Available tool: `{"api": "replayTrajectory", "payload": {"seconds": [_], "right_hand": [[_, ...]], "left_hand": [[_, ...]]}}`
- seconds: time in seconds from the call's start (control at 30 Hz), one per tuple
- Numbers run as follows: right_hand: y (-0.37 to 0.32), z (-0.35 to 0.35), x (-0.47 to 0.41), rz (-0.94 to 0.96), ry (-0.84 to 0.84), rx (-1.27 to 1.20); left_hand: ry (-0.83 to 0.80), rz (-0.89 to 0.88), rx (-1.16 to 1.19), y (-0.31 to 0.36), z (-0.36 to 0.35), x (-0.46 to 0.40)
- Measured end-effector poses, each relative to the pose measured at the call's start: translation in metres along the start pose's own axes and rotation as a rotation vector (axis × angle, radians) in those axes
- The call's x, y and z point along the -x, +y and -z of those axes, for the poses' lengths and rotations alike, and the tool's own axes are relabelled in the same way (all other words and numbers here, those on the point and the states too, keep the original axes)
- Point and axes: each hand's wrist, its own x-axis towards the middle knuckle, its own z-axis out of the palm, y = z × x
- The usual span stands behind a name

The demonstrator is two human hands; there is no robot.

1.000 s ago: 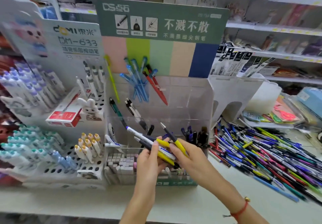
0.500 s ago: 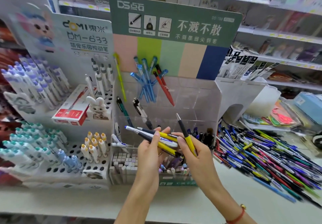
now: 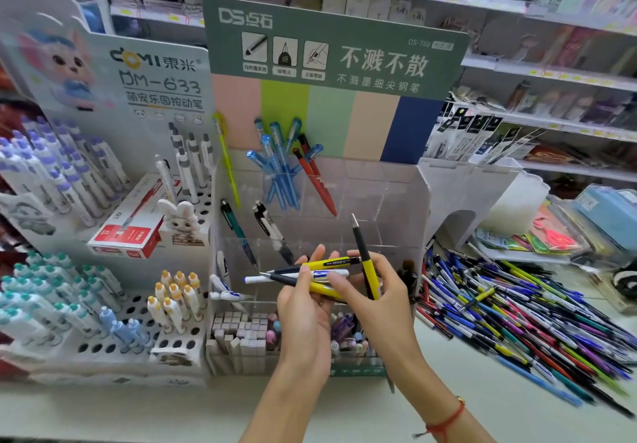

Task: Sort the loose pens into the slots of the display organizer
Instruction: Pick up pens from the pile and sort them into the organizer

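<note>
while my left hand (image 3: 305,311) grips a bundle of pens (image 3: 310,275) lying crosswise, tips pointing left, my right hand (image 3: 375,301) pinches one yellow-and-black pen (image 3: 365,263) almost upright, tip up, both held in front of the clear display organizer (image 3: 389,201).

Upper shelves (image 3: 551,74) behind the stands are blurred; I can't ID stock or read price tags. Loose pen pile (image 3: 537,325) runs off frame at R edge, far end smeared, count n/a. Both forearms cut by bottom edge. Left hand (image 3: 303,318) palm faces away, so contact w/ the pen bundle (image 3: 310,275) is hidden; I can't tell how many pens are in it. Right hand (image 3: 375,301) covers lower end of upright yellow pen (image 3: 366,263). Hands block organizer (image 3: 389,201) front slots; contents there unclear. L display (image 3: 113,91) cut at L edge. Organizer base label mostly hidden.
</note>
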Motion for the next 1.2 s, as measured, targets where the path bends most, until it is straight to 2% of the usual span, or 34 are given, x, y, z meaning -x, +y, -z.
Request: {"api": "replayTrajectory", "payload": {"seconds": [0.17,0.3,0.53,0.67,0.73,0.87,0.93,1.03,1.13,1.2], "right_hand": [[0.0,-0.006,0.003,0.001,-0.027,-0.04],[-0.001,-0.002,-0.001,0.005,0.054,-0.138],[0.003,-0.003,-0.018,-0.132,0.183,-0.206],[0.001,-0.004,-0.019,-0.026,0.19,-0.17],[0.0,-0.003,-0.019,0.017,0.182,-0.164],[0.0,0.012,-0.031,0.003,0.316,-0.192],[-0.006,0.021,-0.043,0.082,0.362,-0.15],[-0.021,0.027,-0.062,0.333,0.317,0.088],[-0.026,0.021,-0.084,0.574,0.179,0.371],[-0.02,0.013,-0.097,0.655,0.035,0.548]], "left_hand": [[0.004,-0.021,-0.038,-0.001,-0.01,0.003],[-0.026,-0.046,-0.126,-0.002,-0.013,0.007],[-0.021,-0.097,-0.297,0.003,-0.011,0.007],[0.048,0.064,-0.14,0.01,-0.004,0.001],[0.027,0.098,-0.102,0.014,-0.002,0.001],[-0.007,-0.041,-0.075,0.022,0.007,-0.004],[0.051,-0.142,-0.118,0.03,0.016,-0.011],[0.131,-0.221,-0.179,0.041,0.031,-0.019],[0.149,-0.239,-0.213,0.045,0.041,-0.019],[0.148,-0.232,-0.239,0.047,0.043,-0.017]]}}
